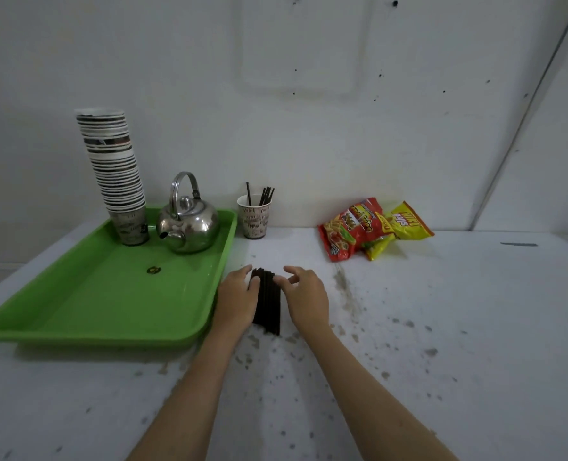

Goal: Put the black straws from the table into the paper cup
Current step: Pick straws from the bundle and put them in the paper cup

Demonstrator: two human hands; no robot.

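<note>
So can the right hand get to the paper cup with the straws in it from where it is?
Probably yes: the paper cup stands beyond the right hand on open table, with nothing between them.

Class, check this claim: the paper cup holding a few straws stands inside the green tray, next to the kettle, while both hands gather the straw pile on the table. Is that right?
Not quite. The head view shows the paper cup standing on the table, just outside the green tray, to the right of the kettle. The rest holds: the left hand and right hand flank the straw pile.
</note>
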